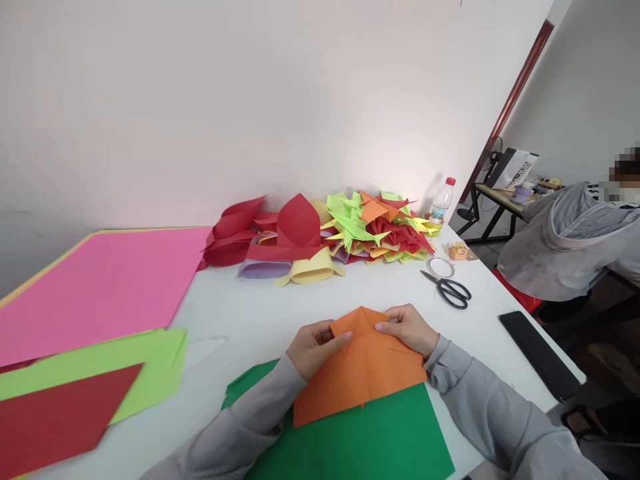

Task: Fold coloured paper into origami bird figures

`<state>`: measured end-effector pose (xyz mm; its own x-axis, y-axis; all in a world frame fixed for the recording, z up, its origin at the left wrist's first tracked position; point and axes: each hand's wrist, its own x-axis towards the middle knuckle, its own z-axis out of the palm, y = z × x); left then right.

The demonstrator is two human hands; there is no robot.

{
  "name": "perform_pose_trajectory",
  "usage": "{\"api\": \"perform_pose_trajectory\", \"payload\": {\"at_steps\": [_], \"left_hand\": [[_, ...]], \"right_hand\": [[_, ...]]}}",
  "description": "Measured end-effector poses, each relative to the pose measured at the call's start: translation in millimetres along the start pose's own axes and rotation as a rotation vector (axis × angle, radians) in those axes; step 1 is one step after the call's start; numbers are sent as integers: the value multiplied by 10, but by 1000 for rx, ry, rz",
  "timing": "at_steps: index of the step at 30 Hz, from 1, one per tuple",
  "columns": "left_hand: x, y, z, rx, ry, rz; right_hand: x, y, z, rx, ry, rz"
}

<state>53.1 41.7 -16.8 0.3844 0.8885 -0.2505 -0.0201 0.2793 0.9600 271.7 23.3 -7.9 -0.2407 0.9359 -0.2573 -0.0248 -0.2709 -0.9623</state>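
Observation:
Both hands hold a creased sheet of orange paper (360,373), folded to a peak at its far edge. My left hand (315,347) grips its upper left side, thumb on top and fingers behind. Opposite, my right hand (407,330) pinches the upper right side near the peak, with the thumb on the face. A crease runs down the middle of the paper. Beneath it lies a green sheet (370,440), partly covered by the orange paper and my left sleeve.
Large pink (115,287), lime (155,373) and dark red sheets (65,420) lie at left. Folded paper shapes (300,227) pile against the wall. Scissors (450,290), a tape roll (441,267), a bottle (442,203) and a black phone-like slab (540,353) are right. Another person (570,247) sits beyond.

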Motion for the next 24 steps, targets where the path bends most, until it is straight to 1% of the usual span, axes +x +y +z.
{"api": "perform_pose_trajectory", "payload": {"at_steps": [4,8,11,18,24], "left_hand": [[-8,0,-56,86,20,13],[-14,38,-68,69,3,11],[-17,54,-68,50,13,2],[-19,10,-37,-28,37,-36],[5,-25,-55,28,66,8]], "right_hand": [[-3,-13,-10,0,15,25],[-13,-21,-19,-1,16,39],[-16,-22,-21,-2,24,43],[-19,-40,-17,-8,49,46],[-21,-43,-17,2,46,53]]}}
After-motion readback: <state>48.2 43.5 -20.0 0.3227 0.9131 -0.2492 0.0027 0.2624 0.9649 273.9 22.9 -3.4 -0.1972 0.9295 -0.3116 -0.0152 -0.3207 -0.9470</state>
